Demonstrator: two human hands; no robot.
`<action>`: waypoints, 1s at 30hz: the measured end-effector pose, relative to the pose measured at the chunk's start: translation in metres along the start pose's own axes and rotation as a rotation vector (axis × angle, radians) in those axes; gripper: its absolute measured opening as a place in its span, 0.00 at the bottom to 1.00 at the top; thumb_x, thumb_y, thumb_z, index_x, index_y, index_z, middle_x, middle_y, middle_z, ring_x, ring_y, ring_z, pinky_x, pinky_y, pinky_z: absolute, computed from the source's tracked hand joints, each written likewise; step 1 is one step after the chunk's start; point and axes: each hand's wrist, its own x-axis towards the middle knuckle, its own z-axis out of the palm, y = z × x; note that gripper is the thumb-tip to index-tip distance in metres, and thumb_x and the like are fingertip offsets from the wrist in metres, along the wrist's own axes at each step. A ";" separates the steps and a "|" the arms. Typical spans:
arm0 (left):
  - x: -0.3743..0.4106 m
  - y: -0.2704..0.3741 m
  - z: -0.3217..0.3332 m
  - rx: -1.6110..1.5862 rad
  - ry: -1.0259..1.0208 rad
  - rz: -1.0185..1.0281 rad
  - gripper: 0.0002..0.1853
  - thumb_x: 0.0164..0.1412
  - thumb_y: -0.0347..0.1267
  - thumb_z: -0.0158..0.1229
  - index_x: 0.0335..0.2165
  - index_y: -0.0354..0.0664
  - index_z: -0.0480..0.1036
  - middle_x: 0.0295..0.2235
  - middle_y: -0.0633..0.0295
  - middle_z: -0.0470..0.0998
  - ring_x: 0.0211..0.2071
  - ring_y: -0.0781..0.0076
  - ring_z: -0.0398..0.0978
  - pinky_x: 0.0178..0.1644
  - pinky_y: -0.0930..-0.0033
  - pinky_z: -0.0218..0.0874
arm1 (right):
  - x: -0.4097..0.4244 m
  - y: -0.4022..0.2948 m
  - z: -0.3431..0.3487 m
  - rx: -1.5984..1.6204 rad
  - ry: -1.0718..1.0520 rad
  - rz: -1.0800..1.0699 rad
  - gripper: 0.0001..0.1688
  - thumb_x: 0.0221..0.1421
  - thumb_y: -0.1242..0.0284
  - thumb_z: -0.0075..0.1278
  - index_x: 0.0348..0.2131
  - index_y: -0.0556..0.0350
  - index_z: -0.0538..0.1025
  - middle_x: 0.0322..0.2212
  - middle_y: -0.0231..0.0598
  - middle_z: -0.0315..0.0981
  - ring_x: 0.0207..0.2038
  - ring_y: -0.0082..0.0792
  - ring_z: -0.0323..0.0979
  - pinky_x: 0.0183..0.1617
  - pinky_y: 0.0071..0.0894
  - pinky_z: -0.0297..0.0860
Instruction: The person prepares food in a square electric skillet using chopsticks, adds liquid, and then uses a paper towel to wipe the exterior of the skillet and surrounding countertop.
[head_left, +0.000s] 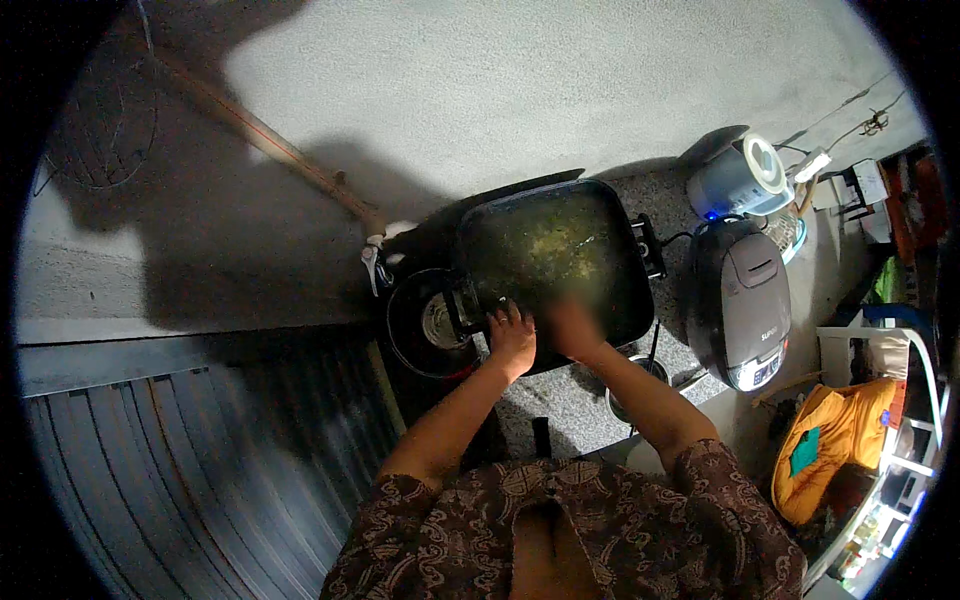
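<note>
A black rectangular electric pan (637, 304) lies before me on a speckled stone counter (540, 401). Yellow-green food pieces (559, 244) are spread over its dark inside, and the picture there is hazy. My left hand (514, 341) is at the pan's front left part, near the side handle (456, 304); its fingers point into the pan, and whether they grip the rim cannot be told. Over the front right part of the pan is my right hand (576, 330). Its fingers are lost in blur, so anything in them is hidden.
A round black gas burner (435, 319) sits left of the pan, below a pipe valve (373, 262). To the right stand a grey rice cooker (754, 300) and an electric kettle (739, 180). A metal bowl (619, 401) is partly under my right forearm. The wall (450, 97) rises behind.
</note>
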 end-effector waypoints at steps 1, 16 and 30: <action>0.001 0.003 0.007 0.031 -0.051 -0.007 0.28 0.54 0.36 0.45 0.53 0.42 0.54 0.56 0.44 0.47 0.55 0.41 0.47 0.56 0.41 0.37 | -0.004 0.002 0.001 0.005 -0.001 -0.003 0.27 0.40 0.77 0.48 0.44 0.46 0.63 0.47 0.50 0.52 0.50 0.49 0.57 0.46 0.48 0.62; 0.071 -0.017 -0.010 -0.235 0.052 -0.116 0.40 0.51 0.46 0.53 0.58 0.61 0.42 0.60 0.59 0.34 0.60 0.47 0.32 0.56 0.42 0.40 | 0.054 0.009 -0.071 -0.241 0.589 -0.059 0.08 0.44 0.75 0.42 0.28 0.56 0.71 0.26 0.43 0.65 0.31 0.38 0.65 0.34 0.32 0.63; 0.122 -0.048 -0.026 -0.286 0.248 -0.114 0.30 0.57 0.43 0.45 0.56 0.53 0.49 0.60 0.63 0.36 0.59 0.46 0.37 0.56 0.46 0.42 | 0.100 0.044 -0.111 -0.298 0.182 0.261 0.29 0.47 0.74 0.46 0.51 0.50 0.58 0.51 0.41 0.51 0.52 0.39 0.53 0.51 0.36 0.59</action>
